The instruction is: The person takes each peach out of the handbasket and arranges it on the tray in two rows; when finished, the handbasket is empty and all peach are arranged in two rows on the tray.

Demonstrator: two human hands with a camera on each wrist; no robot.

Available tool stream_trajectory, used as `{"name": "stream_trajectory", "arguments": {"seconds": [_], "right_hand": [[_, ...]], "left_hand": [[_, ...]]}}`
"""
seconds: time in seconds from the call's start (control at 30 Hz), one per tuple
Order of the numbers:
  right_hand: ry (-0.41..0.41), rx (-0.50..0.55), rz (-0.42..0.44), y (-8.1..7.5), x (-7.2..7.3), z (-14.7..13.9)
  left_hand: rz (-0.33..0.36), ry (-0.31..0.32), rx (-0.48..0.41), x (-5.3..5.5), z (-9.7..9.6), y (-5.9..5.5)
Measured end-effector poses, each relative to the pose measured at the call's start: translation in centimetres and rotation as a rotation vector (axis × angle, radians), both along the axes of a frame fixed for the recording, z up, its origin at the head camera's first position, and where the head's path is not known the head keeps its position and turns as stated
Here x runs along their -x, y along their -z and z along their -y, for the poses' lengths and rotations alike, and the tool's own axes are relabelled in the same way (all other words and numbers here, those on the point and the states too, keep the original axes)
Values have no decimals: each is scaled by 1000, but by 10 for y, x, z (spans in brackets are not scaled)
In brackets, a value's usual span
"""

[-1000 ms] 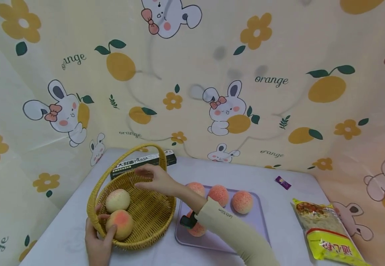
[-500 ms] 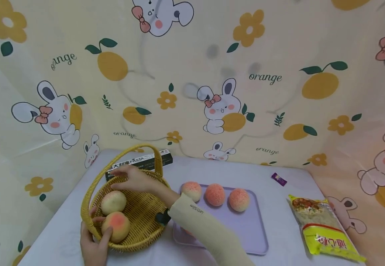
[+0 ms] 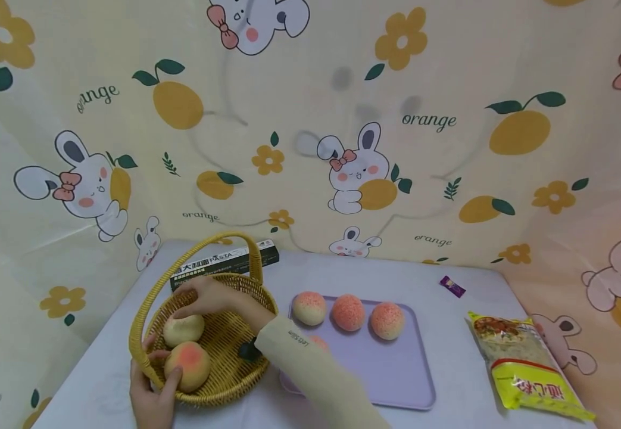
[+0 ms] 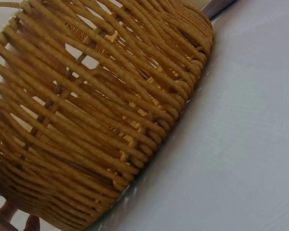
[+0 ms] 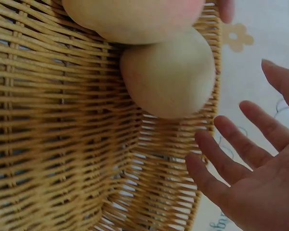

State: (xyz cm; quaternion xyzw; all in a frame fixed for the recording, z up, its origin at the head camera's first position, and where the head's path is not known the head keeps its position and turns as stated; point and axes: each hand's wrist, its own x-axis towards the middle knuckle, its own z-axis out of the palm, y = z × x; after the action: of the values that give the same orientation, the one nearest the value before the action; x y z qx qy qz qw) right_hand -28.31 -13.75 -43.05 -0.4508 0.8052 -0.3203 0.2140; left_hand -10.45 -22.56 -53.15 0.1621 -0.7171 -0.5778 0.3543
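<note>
A wicker basket (image 3: 237, 357) with a tall handle stands at the left of the table; its wall fills much of the left wrist view. Inside, against its left side, lie two peaches: a pale one (image 3: 184, 331) behind and one with a red blush (image 3: 191, 364) in front. My left hand (image 3: 152, 393) grips the basket's near left rim beside the handle's foot, the thumb reaching to the blushed peach. Over the pale peach is my right hand (image 3: 208, 298), thumb overlapping it in the head view. In the right wrist view its fingers (image 5: 231, 144) are spread, apart from the fruit.
Right of the basket, a lilac tray (image 3: 385, 381) bears three pinkish peaches (image 3: 348, 313) in a row and another (image 3: 319, 342) partly behind my right sleeve. A pasta box (image 3: 264, 255) lies behind the basket. Farther right are a purple wrapped sweet (image 3: 452, 286) and a yellow bag (image 3: 530, 369).
My right hand has moved left from above the basket's middle, then lowered toward the pale peach. The left hand stays at the rim. The head view has shifted slightly.
</note>
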Motion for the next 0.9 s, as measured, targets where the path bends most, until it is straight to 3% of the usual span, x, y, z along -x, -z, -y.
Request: {"name": "stream_trajectory", "arguments": {"seconds": [0.3,0.47,0.7,0.9], "right_hand": [[-23,-140,-2,16,-10,12],[-25,-162,-6,17,-14,15],[-17,-266,-120,16,-15,15],[-23,-264,-100,16,-9,15]], "left_hand": [[47,-11,-11,-1,-1,2],[35,-13,1,-1,-2,-1],[20,-5,12,-1,-1,-3],[23,-4,1,-1,-1,-3]]}}
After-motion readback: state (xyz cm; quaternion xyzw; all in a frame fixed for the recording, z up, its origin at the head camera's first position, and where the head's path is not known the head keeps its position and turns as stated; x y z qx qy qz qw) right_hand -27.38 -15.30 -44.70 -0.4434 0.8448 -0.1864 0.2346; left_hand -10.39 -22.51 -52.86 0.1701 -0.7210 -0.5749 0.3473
